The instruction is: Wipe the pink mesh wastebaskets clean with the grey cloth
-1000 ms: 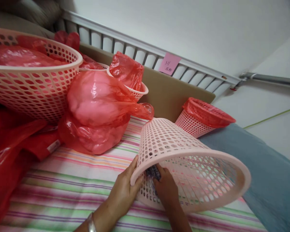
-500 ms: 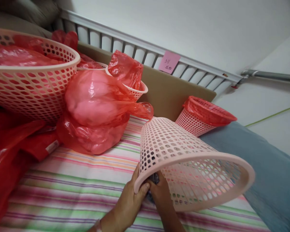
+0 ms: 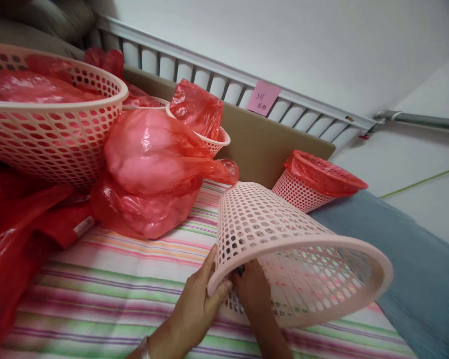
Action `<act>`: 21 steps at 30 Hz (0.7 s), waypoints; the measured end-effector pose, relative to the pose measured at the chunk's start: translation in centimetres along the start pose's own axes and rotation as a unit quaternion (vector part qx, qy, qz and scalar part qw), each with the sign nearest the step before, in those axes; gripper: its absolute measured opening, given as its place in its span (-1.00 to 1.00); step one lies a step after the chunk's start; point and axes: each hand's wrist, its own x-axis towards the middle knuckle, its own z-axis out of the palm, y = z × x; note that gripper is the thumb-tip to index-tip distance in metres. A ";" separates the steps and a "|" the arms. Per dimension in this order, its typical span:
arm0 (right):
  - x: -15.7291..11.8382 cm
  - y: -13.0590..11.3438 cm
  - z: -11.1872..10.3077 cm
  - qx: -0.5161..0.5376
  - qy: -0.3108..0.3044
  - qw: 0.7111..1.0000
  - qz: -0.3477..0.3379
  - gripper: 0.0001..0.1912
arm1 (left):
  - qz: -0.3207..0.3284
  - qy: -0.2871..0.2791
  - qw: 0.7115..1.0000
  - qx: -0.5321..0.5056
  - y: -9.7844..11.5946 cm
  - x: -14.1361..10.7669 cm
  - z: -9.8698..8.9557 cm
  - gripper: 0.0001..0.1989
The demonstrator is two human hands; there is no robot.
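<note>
A pale pink perforated basket (image 3: 269,214) lies tipped on its side on a striped cloth (image 3: 134,289), its mouth facing me. My left hand (image 3: 200,299) grips the near left of its rim, fingers outside and thumb at the inner edge. Inside the mouth, my right hand (image 3: 252,286) is closed around something dark, of which only a small part shows; what it is I cannot make out.
A tied red bag (image 3: 149,174) stands left of the basket. A large basket (image 3: 52,129) with red bags is at far left. A red-lined basket (image 3: 307,179) leans behind, near a blue surface (image 3: 415,269). A pink note (image 3: 264,97) hangs on the radiator.
My right hand has moved slightly deeper into the basket, and less of the dark thing shows. My left thumb has parted from the right hand.
</note>
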 end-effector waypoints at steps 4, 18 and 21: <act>-0.2 -0.7 0.1 0.101 -0.012 0.995 -0.004 -0.46 | -0.005 0.031 0.999 -0.003 0.0 0.1 -0.3 -0.40; -0.6 -1.0 0.1 0.186 -0.011 0.982 -0.026 -0.56 | -0.023 0.011 0.989 -0.145 -2.5 -0.8 3.8 -0.56; 0.0 -0.3 0.1 0.088 -0.014 0.996 -0.025 -0.56 | -0.021 0.018 0.992 -0.123 -1.8 -0.5 2.8 -0.51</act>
